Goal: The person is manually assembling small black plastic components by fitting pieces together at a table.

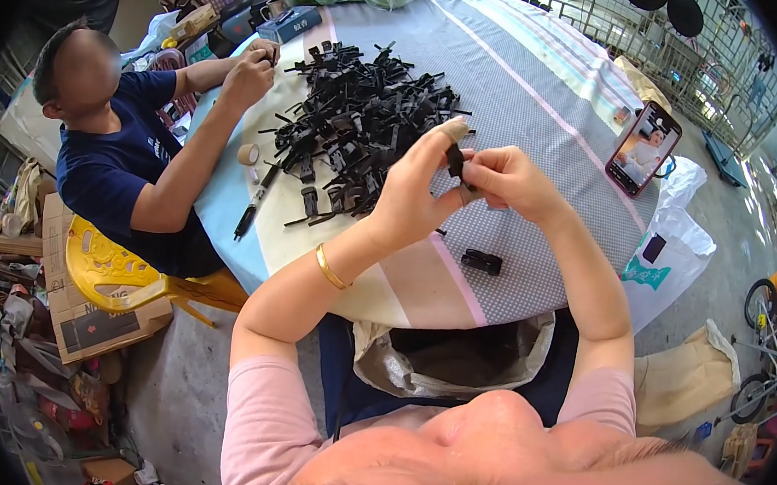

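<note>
Above the near part of the table, both my hands meet at a small black buckle piece point(455, 162). My left hand point(412, 189) grips it between thumb and fingers; a pale wrap covers one fingertip. From the other side, my right hand point(512, 181) pinches its lower end, and the fingers hide part of it. Just beyond my left hand lies a big heap of black plastic buckles point(344, 119) with short straps. One separate black buckle point(481, 262) rests nearer to me on the cloth.
Across at the left sits a co-worker point(129, 146), hands raised over the table. A tape roll point(247, 153) and a black pen-like tool point(246, 221) lie beside the heap. A phone point(644, 149) stands at right, near a white plastic bag point(675, 240). An open sack point(378, 362) hangs at the table's near edge.
</note>
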`<action>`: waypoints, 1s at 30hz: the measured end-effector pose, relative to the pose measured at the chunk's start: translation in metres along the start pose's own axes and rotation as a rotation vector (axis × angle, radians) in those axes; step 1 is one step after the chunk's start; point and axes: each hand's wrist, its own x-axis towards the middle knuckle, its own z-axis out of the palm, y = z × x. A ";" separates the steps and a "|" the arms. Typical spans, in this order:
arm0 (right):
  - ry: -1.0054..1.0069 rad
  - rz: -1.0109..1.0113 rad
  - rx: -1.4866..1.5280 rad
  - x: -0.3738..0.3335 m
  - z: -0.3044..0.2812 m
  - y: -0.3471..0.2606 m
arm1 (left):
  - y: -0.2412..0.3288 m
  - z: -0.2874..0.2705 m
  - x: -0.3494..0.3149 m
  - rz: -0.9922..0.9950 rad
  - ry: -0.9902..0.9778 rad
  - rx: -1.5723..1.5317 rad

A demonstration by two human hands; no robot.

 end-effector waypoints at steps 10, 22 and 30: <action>0.173 -0.388 -0.166 0.000 0.008 0.002 | -0.006 -0.001 0.001 -0.378 0.022 -0.455; 0.175 -0.282 -0.090 -0.003 0.019 -0.002 | -0.004 0.001 -0.002 -0.233 0.132 -0.229; 0.285 -0.344 -0.151 -0.001 0.008 0.000 | -0.007 0.008 0.002 -0.428 0.163 -0.342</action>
